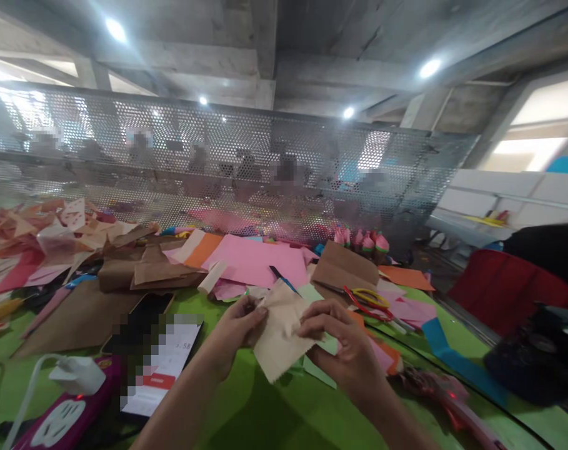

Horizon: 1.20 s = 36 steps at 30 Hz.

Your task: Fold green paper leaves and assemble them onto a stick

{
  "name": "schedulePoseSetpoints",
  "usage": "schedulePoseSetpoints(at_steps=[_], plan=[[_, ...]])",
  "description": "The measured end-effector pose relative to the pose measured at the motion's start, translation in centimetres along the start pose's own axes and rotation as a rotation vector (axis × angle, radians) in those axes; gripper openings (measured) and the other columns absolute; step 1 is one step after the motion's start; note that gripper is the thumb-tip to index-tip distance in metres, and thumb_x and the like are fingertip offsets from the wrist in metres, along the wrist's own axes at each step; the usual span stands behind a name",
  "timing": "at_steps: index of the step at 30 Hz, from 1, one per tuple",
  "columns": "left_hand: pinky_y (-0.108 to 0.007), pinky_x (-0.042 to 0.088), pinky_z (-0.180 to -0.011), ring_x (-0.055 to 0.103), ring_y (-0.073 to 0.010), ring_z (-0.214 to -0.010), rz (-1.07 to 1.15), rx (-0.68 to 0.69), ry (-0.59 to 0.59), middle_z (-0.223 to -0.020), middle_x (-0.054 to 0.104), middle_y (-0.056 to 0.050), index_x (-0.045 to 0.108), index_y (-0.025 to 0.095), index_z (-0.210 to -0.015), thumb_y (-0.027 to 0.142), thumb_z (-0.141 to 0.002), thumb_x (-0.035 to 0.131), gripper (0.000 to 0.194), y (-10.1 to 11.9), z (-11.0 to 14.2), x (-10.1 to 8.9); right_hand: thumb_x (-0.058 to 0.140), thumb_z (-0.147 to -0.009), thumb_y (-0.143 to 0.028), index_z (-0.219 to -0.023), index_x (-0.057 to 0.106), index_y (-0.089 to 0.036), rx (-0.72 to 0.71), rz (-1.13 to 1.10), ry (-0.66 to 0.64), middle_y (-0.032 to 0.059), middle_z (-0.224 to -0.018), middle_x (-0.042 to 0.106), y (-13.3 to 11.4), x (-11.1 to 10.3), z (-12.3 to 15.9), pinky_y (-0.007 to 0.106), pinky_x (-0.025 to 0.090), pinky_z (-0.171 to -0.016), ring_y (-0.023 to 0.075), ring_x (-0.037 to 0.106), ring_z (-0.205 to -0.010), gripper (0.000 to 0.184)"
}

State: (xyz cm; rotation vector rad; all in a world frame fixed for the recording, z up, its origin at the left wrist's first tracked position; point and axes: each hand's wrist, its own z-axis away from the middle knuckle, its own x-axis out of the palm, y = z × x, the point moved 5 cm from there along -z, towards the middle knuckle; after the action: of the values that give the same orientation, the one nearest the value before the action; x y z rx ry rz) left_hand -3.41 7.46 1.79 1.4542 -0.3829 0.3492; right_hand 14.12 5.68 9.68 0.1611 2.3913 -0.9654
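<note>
A beige, slightly creased piece of paper or cloth (279,337) with a jagged lower edge is held up above the green table (265,412). My left hand (241,322) pinches its left side between thumb and fingers. At its right side, my right hand (337,337) grips the edge with curled fingers. Just behind the beige piece lies a blue-and-black tool (284,278), partly covered. Pale green paper (323,369) lies beneath my right hand. Scissors with red and yellow handles (370,300) rest to the right.
Pink sheets (260,256) and brown sheets (344,265) cover the back, before a perforated metal screen (274,162). Phones (164,369) and a purple power strip (63,412) lie left. A pink glue gun (457,400) with a lit red light lies right, near a black cable.
</note>
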Motion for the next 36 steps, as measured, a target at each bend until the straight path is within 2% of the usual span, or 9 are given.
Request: schedulePoseSetpoints(at_steps=[6,12,16,20,24,28,31,34,36], plan=[[-0.022,0.049,-0.055,0.063,-0.0120,-0.065,0.129,0.006,0.050,-0.085,0.065,0.002,0.059,0.022,-0.099,0.039,-0.072,0.073,0.035,0.0,-0.3,-0.3,0.064,-0.080,-0.014,-0.077,0.063,-0.021,0.043,0.142,-0.011,0.0036,-0.088,0.053,0.3,0.9,0.2,0.027,0.045,-0.064,0.0170,0.055,-0.075,0.008],[-0.027,0.052,-0.071,0.066,-0.0166,-0.087,0.286,0.055,-0.160,-0.113,0.065,-0.006,0.057,0.023,-0.118,0.040,-0.082,0.065,0.041,0.6,0.9,2.3,0.063,-0.084,-0.020,-0.072,0.059,-0.020,0.104,0.244,0.096,0.0022,-0.077,0.053,1.2,0.5,0.2,0.030,0.044,-0.066,0.0194,0.055,-0.074,0.012],[-0.031,0.047,-0.089,0.059,-0.0218,-0.111,0.239,0.093,-0.215,-0.128,0.059,-0.006,0.051,0.028,-0.127,0.037,-0.074,0.074,0.058,0.9,1.7,3.4,0.065,-0.083,-0.025,-0.069,0.059,-0.020,0.118,0.322,0.120,0.0011,-0.073,0.052,1.4,0.3,0.2,0.029,0.042,-0.063,0.0190,0.054,-0.071,0.016],[-0.033,0.043,-0.096,0.058,-0.0244,-0.114,0.170,0.153,-0.296,-0.125,0.062,-0.009,0.039,0.027,-0.138,0.024,-0.062,0.084,0.087,0.6,1.4,4.0,0.066,-0.082,-0.024,-0.068,0.059,-0.020,0.131,0.341,0.107,0.0010,-0.073,0.053,1.3,0.4,0.3,0.029,0.042,-0.063,0.0187,0.054,-0.071,0.016],[-0.033,0.045,-0.092,0.060,-0.0245,-0.111,0.099,0.212,-0.298,-0.120,0.065,-0.010,0.029,0.028,-0.144,0.022,-0.064,0.082,0.096,-0.1,0.6,3.8,0.064,-0.083,-0.024,-0.067,0.058,-0.019,0.154,0.297,0.117,0.0006,-0.072,0.052,1.4,0.2,0.2,0.028,0.042,-0.062,0.0177,0.054,-0.070,0.018],[-0.030,0.046,-0.088,0.061,-0.0218,-0.107,0.029,0.226,-0.268,-0.117,0.066,-0.008,0.033,0.030,-0.143,0.023,-0.069,0.078,0.087,-0.4,0.4,3.5,0.065,-0.082,-0.026,-0.066,0.058,-0.019,0.170,0.275,0.151,0.0008,-0.072,0.051,1.7,-0.1,0.2,0.029,0.043,-0.063,0.0184,0.054,-0.069,0.019],[-0.028,0.046,-0.086,0.062,-0.0202,-0.102,-0.037,0.228,-0.260,-0.112,0.068,-0.007,0.046,0.027,-0.136,0.025,-0.072,0.076,0.070,-0.2,0.7,3.6,0.064,-0.082,-0.027,-0.067,0.059,-0.019,0.198,0.230,0.136,0.0010,-0.073,0.052,1.7,0.0,0.2,0.029,0.043,-0.063,0.0183,0.054,-0.070,0.018],[-0.025,0.046,-0.076,0.062,-0.0154,-0.084,-0.123,0.223,-0.195,-0.094,0.070,-0.004,0.066,0.020,-0.110,0.030,-0.073,0.074,0.039,-0.2,0.5,3.2,0.068,-0.080,-0.027,-0.075,0.063,-0.019,0.219,0.181,0.092,0.0015,-0.078,0.053,1.7,0.3,0.1,0.029,0.044,-0.065,0.0186,0.055,-0.073,0.010],[-0.023,0.045,-0.068,0.058,-0.0117,-0.069,-0.151,0.217,-0.153,-0.079,0.068,-0.002,0.070,0.016,-0.095,0.034,-0.075,0.072,0.027,-0.5,0.2,2.5,0.071,-0.077,-0.026,-0.081,0.064,-0.019,0.209,0.160,0.074,0.0019,-0.082,0.054,1.7,0.2,0.0,0.030,0.044,-0.069,0.0192,0.055,-0.078,0.010]])
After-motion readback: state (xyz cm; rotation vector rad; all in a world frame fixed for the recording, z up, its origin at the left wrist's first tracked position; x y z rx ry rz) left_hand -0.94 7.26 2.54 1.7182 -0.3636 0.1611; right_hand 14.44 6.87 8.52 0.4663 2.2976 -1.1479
